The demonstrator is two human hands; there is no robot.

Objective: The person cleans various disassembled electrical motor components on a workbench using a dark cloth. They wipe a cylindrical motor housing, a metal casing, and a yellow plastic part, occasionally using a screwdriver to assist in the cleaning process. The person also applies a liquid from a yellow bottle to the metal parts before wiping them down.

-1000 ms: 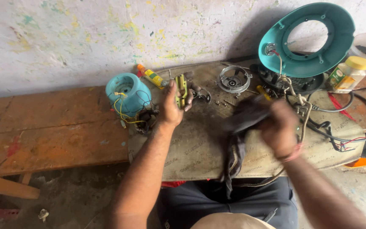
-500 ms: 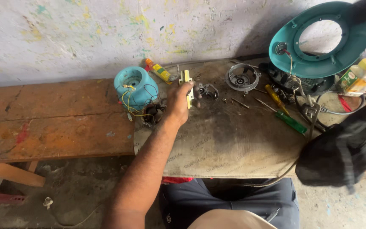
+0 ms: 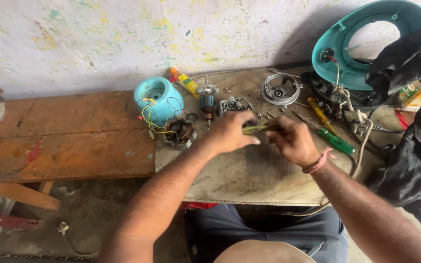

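My left hand (image 3: 232, 132) and my right hand (image 3: 292, 141) meet over the middle of a worn board (image 3: 249, 180). Together they pinch a small yellow-green part (image 3: 255, 129) between the fingertips. A pink thread is tied around my right wrist. Just beyond the hands lie a motor rotor (image 3: 207, 103) and a small grey metal bracket (image 3: 233, 104). To the left sit a teal motor housing (image 3: 158, 100) and a stator with yellow and red wires (image 3: 179, 131).
A teal round fan casing (image 3: 361, 44) leans on the wall at the right, with a black cloth (image 3: 415, 141) draped beside it. A round metal end cap (image 3: 281, 89), green and yellow screwdrivers (image 3: 334, 140), a glue tube (image 3: 185, 82) and cables lie about. An orange wooden bench (image 3: 64, 141) extends left.
My right hand dropped the black cloth at the right and came back to the middle. My left hand drew the small part toward me, and both hands now hold it.
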